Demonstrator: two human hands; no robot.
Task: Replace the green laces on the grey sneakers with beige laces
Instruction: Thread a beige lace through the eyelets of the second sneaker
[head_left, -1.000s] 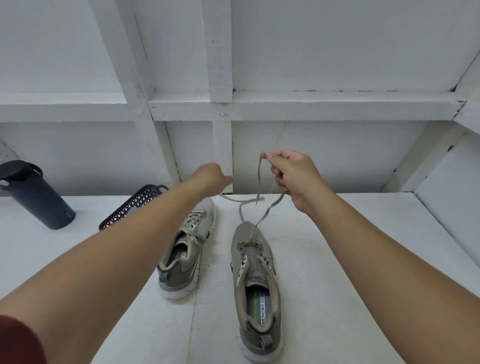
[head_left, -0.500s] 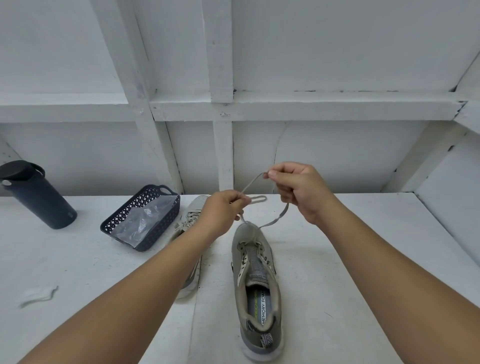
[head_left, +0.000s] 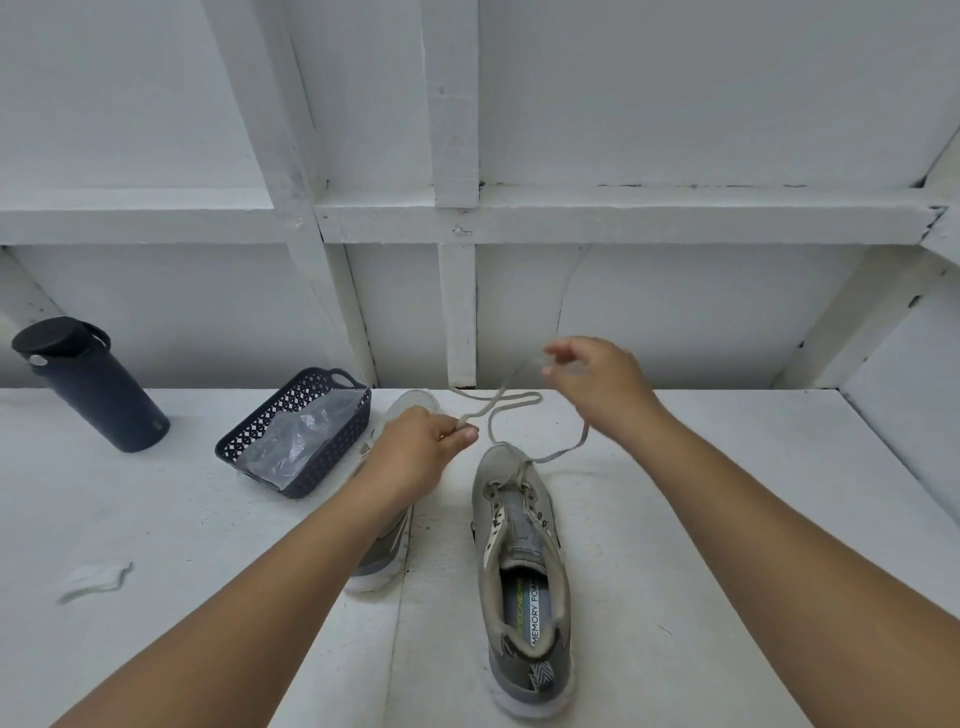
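Observation:
Two grey sneakers lie on the white table (head_left: 701, 545), toes pointing away from me. The right sneaker (head_left: 522, 551) is in full view, and a pale beige-grey lace (head_left: 506, 402) runs out of its front eyelets and loops above the toe. My left hand (head_left: 421, 452) pinches one strand of that lace just left of the toe. Higher up and to the right, my right hand (head_left: 597, 384) is blurred and holds the other part of the lace at its fingertips. My left forearm hides most of the left sneaker (head_left: 413, 402).
A dark perforated basket (head_left: 332, 382) with a clear plastic bag inside stands left of the sneakers. A dark lidded bottle (head_left: 98, 395) stands at the far left by the white wall. A small pale scrap (head_left: 96, 577) lies near the table's left front.
My left hand drew back from the far wall, took hold of a lace strand and pulled it toward me. My right hand moved right and lower with its part of the lace.

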